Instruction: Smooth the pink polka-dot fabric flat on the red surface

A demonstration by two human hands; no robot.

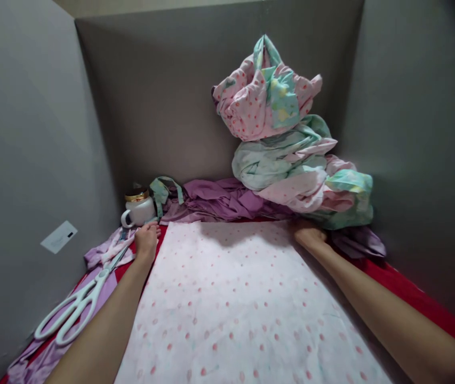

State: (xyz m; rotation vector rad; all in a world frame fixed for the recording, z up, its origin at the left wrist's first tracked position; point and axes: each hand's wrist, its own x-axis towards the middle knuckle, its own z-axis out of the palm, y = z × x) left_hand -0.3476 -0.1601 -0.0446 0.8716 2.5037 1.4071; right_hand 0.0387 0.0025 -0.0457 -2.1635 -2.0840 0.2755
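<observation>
Dotted cloth (pixel 227 304) between the hands (pixel 146 240) (pixel 308 234)

The spread cloth (pixel 227 288) lies between my left grip (pixel 147 240) and my right grip (pixel 308 233), running from their level back toward me. Left of my left grip lie the scissors (pixel 102 275), handles nearer me, blades over loose fabric (pixel 98 256). The mug (pixel 140 212) stands just beyond that grip, a strap (pixel 160 190) to its right. Beyond both grips, between them, sits crumpled fabric (pixel 227 198); stacked bundles (pixel 281 160) rise beyond and above my right grip, before the back wall (pixel 163 106).
</observation>
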